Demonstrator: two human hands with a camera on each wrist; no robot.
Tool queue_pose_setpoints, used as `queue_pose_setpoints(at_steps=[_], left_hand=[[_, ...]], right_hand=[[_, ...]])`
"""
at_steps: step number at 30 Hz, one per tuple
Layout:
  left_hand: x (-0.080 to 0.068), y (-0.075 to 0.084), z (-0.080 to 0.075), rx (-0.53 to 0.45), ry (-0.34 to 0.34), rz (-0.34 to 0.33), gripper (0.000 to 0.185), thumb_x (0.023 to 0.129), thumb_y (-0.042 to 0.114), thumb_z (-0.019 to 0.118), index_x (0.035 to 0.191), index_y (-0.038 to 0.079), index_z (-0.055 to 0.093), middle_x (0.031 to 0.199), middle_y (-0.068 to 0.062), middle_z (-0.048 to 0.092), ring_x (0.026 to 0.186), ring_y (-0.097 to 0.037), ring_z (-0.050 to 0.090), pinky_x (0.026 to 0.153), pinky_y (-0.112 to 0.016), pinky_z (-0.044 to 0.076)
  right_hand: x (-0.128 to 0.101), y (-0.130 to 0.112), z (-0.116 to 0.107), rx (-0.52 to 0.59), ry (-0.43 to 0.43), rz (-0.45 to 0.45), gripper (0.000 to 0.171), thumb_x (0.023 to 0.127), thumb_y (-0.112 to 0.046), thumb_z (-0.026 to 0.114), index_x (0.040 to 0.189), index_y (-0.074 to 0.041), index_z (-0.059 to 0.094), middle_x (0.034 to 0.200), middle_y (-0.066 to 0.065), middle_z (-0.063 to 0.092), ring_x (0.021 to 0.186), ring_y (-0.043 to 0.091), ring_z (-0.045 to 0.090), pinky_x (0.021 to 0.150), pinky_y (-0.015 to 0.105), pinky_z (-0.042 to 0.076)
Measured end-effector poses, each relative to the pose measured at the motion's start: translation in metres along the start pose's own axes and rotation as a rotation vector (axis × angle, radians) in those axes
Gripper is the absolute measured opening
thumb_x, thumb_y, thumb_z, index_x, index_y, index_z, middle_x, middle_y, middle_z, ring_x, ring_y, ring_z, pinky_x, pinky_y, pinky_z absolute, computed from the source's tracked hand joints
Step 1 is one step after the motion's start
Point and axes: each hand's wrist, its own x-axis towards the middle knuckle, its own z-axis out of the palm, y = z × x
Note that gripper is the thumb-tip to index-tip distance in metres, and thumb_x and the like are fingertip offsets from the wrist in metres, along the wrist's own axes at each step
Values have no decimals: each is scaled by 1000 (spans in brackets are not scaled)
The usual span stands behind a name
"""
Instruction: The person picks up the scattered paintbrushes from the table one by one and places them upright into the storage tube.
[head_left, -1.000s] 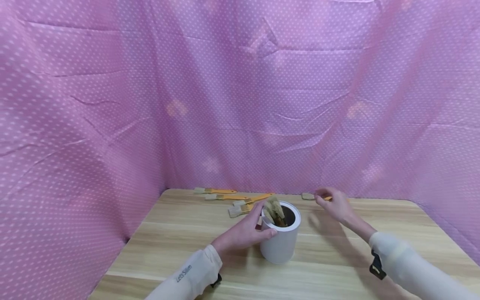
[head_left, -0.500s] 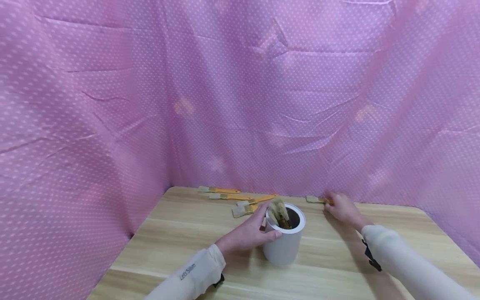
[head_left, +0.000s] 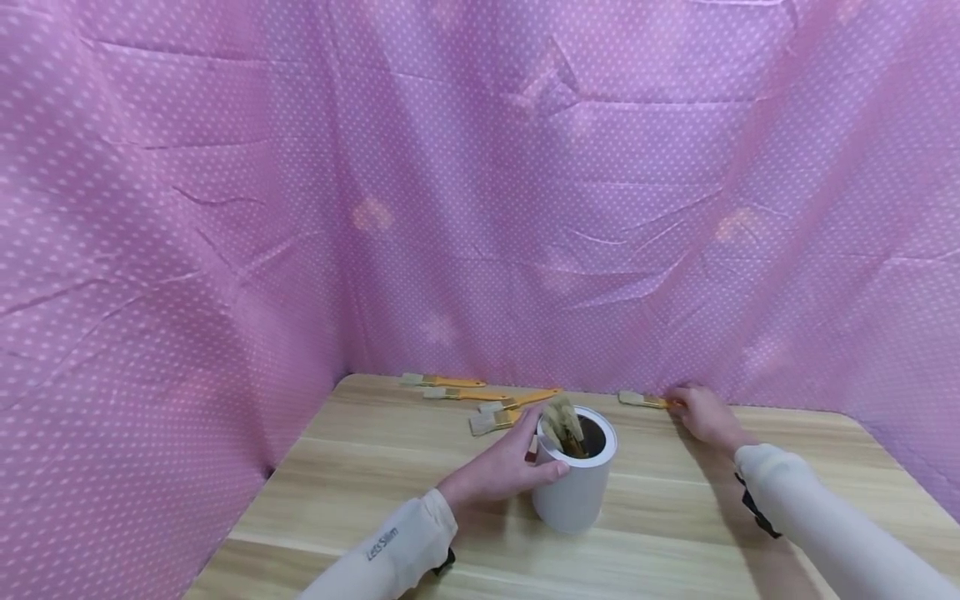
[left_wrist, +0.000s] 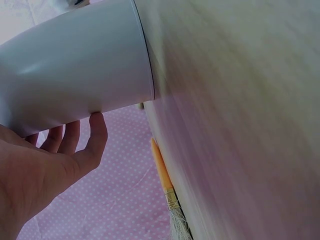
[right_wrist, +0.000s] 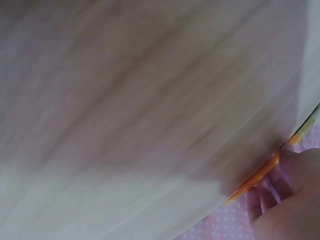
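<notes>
My left hand (head_left: pixel 513 465) holds a white cylindrical can (head_left: pixel 573 492), thumb on the near side and fingers round its left. Several paintbrushes (head_left: pixel 558 423) stand in it, bristles up. The left wrist view shows the fingertips against the wall of the can (left_wrist: pixel 75 70). Toward the back right, my right hand (head_left: pixel 707 418) pinches the orange handle of a paintbrush (head_left: pixel 641 400) lying on the table, bristles pointing left. In the right wrist view, the thumb and fingers of the right hand (right_wrist: pixel 287 192) are at the handle (right_wrist: pixel 255 179); part of it is covered.
Several more paintbrushes (head_left: pixel 461 394) with orange handles lie left of and behind the can on the wooden table (head_left: pixel 360 467). A pink dotted cloth (head_left: pixel 525 208) hangs along the table's back edge and left side.
My right hand has come down to the table and moved right along the brush to its handle. My left hand stays on the can. The head view has shifted slightly.
</notes>
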Motion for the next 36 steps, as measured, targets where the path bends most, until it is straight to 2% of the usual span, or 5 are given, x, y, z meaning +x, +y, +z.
queue_pose_setpoints(at_steps=[10,19,25,30,36], left_hand=[[0,-2,3,-53,4,7,93,92,46,71,162,35,11,162,2,20,138,-15,38,102,-29,47],[-2,0,3,-33,6,-11,92,92,48,70,162,34,12,161,1,22,137,-15,39,99,-29,48],[-2,1,3,-20,7,-26,90,91,50,70,161,36,14,159,3,24,137,-14,38,100,-30,48],[-2,1,3,-18,6,-35,91,91,50,70,161,35,14,160,4,23,137,-13,39,99,-29,48],[-2,1,3,-17,7,-30,93,91,50,70,162,35,12,161,3,22,136,-13,39,99,-28,49]], right_hand=[[-1,1,-2,21,-12,7,12,88,7,72,97,-1,76,94,15,67,90,38,62,78,57,53],[-5,2,2,-5,28,-50,15,87,8,71,98,-2,75,93,13,67,87,37,64,77,56,55],[-5,1,2,24,59,-63,15,87,8,70,98,-1,75,93,14,69,88,39,65,79,58,54],[-3,-5,-4,117,63,30,17,90,10,64,104,5,74,98,19,70,89,39,66,78,57,54],[0,-16,-11,267,105,135,18,97,4,63,113,11,70,101,24,71,76,25,61,65,38,53]])
